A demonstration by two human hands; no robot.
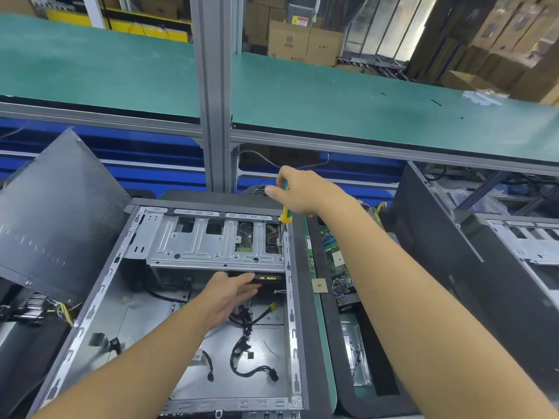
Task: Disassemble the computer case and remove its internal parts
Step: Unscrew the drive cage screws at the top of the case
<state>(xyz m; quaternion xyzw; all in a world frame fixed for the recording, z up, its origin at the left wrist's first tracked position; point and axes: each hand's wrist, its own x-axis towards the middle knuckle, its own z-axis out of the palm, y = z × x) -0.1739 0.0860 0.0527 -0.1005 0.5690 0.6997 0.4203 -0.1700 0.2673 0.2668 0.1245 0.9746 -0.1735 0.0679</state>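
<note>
Screwdriver [284,213] tip indistinct inside drive cage [196,249], left hand [230,293] beneath

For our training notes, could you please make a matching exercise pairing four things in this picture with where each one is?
Things:
1. screwdriver
2. left hand
3. black cables
4. circuit board

Places:
A. on the floor of the computer case
B. right of the computer case
C. in the right hand
D. under the drive cage

Pairs: 1-C, 2-D, 3-A, 4-B
</note>
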